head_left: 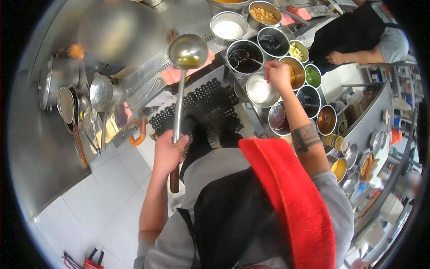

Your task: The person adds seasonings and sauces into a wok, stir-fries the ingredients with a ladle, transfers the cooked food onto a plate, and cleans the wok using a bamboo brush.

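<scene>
My left hand [169,152] is closed around the handle of a long steel ladle [180,98] with a wooden grip end. A little yellowish liquid lies in its bowl, held level over the stove edge. At the seasoning pots, my right hand [277,76] is pinched on the thin handle of a small spoon [244,54]. The spoon's bowl is over a pot of dark liquid [234,65]. Below that hand stands a pot of white powder [260,89]; beside it is a pot of amber liquid [299,74].
A blurred wok [123,33] stands upper left, with flame [75,51] near it. Skimmers and a perforated ladle [101,93] lie at left by a lidded pot [49,85]. A co-worker [354,38] stands upper right. A black mat [201,105] covers part of the floor.
</scene>
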### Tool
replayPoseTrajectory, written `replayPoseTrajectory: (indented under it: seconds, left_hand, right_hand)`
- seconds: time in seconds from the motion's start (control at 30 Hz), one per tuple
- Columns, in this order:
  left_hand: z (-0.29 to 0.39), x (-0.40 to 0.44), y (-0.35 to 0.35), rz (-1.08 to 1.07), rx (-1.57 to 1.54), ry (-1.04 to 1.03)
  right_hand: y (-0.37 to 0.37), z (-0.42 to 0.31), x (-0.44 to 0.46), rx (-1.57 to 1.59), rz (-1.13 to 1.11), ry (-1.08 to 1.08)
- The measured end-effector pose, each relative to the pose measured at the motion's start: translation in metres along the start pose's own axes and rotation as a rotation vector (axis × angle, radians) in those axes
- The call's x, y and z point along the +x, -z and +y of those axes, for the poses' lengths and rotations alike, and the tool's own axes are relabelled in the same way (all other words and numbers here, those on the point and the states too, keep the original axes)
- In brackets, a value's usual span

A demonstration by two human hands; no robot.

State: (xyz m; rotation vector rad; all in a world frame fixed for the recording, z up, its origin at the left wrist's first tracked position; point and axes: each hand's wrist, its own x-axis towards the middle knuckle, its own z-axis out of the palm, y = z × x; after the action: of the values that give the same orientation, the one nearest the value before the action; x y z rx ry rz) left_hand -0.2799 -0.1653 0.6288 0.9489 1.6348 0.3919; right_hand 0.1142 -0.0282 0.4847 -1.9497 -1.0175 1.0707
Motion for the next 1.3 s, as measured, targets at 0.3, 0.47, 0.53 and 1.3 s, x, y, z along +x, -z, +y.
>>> replayPoseTrajectory:
  seconds: [0.3, 0.47, 0.53, 1.3]
  left_hand:
    - [0.042, 0.003, -0.026, -0.135, 0.052, -0.009]
    - [0.045, 0.002, -0.024, -0.167, 0.055, -0.009]
    - [0.042, -0.001, -0.023, -0.191, 0.041, -0.011]
    - [0.054, 0.165, 0.305, 0.619, 0.783, -0.209]
  right_hand:
    - [0.004, -0.033, -0.035, -0.515, 0.297, 1.07]
    - [-0.006, -0.039, -0.025, -0.668, 0.243, 1.169]
    - [-0.006, -0.046, -0.028, -0.615, 0.289, 1.227]
    - [-0.03, -0.024, -0.011, -0.76, 0.435, 0.579]
